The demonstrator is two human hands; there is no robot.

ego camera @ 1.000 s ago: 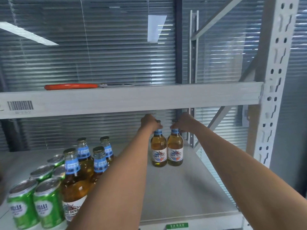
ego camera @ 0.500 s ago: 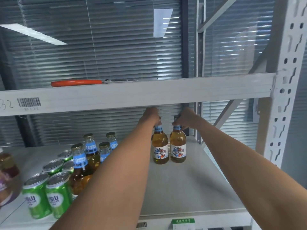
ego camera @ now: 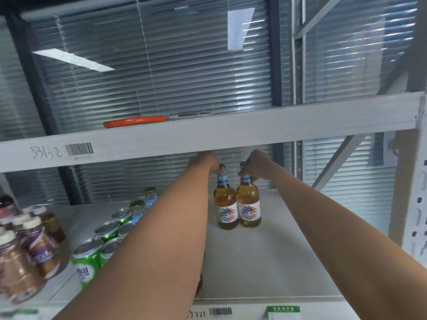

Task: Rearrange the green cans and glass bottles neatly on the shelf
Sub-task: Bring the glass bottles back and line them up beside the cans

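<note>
Two amber glass bottles with blue neck bands stand side by side, touching, at the back of the grey shelf [ego camera: 272, 262]. My left hand [ego camera: 205, 161] grips the neck of the left bottle [ego camera: 225, 204]. My right hand [ego camera: 256, 166] grips the neck of the right bottle [ego camera: 249, 204]. Several green cans [ego camera: 86, 262] stand in a cluster at the shelf's front left, partly hidden behind my left forearm. Behind them, two more blue-banded bottles [ego camera: 138, 209] show their caps and necks.
The upper shelf beam [ego camera: 231, 132] hangs just above my hands, with orange-handled pliers [ego camera: 136, 121] lying on it. Purple-labelled plastic bottles [ego camera: 30, 257] crowd the far left. A perforated upright [ego camera: 413, 204] bounds the right side. Glass with blinds closes the back.
The view has shifted leftward and closer, bringing the purple-labelled bottles into sight. Both hands stay on the necks of the two bottles, which keep their place on the shelf.
</note>
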